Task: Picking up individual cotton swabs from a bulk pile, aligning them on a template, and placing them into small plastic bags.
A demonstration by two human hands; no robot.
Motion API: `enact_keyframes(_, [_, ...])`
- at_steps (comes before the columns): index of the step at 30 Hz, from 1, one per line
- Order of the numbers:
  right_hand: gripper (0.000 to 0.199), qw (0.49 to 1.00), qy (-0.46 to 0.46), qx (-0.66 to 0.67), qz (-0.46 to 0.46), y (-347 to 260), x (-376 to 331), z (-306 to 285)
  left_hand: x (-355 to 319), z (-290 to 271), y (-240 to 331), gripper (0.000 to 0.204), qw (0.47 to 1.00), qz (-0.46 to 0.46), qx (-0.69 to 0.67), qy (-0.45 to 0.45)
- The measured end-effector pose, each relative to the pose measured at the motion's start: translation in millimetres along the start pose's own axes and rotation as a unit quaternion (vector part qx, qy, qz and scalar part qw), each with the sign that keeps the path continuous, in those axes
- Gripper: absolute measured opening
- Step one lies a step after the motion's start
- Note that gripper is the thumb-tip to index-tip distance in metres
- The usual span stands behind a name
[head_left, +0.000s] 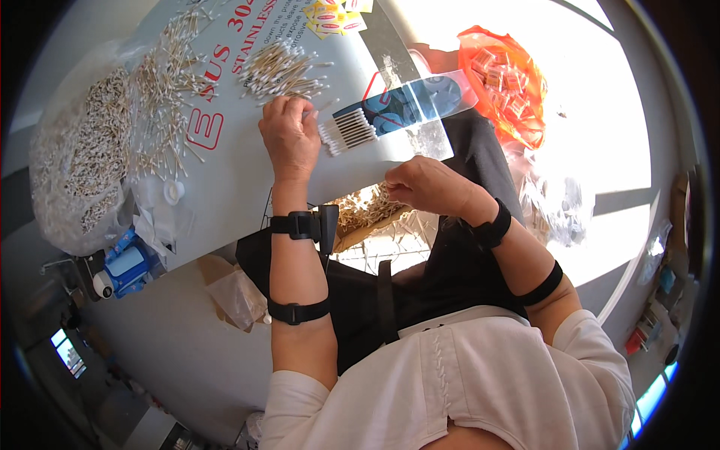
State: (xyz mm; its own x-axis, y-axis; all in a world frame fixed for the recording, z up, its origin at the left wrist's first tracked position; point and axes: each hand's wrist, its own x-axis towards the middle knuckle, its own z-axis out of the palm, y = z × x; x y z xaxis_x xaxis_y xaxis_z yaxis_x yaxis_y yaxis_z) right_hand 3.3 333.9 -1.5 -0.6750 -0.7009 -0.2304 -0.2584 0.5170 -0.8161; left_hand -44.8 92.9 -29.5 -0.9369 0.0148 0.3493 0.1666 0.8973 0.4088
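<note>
My left hand (291,139) is on the metal tabletop (247,187), its fingers curled at the near edge of a loose pile of cotton swabs (279,71). What its fingertips hold, if anything, is hidden. Just right of it, a neat row of cotton swabs (349,132) lies side by side at the mouth of a clear plastic bag with a blue print (420,103). My right hand (429,185) hovers by the table's near edge, thumb and fingers pressed together. Whatever may be between them cannot be made out.
A big clear bag of cotton swabs (94,157) stands at the left, beside more scattered swabs (165,90). Yellow packets (334,16) lie at the far edge. An orange bag of small packs (502,82) is at the right. Below the table edge is a box of swabs (367,210).
</note>
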Motion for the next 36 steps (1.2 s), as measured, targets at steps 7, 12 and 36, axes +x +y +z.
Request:
enact_keyframes(7, [0.012, 1.0, 0.005, 0.006, 0.0, 4, 1, 3, 12, -1, -15, 0.015, 0.998, -0.031, 0.047, 0.002])
enact_keyframes(12, [0.012, 1.0, 0.007, 0.014, 0.003, 2, 2, 2, 13, 2, -12, 0.013, 0.999, -0.014, 0.035, -0.021])
enact_keyframes(36, [0.034, 0.832, 0.434, 0.335, -0.081, 14, 91, 36, -35, 21, 33, 0.052, 0.807, -0.201, -0.537, 0.139])
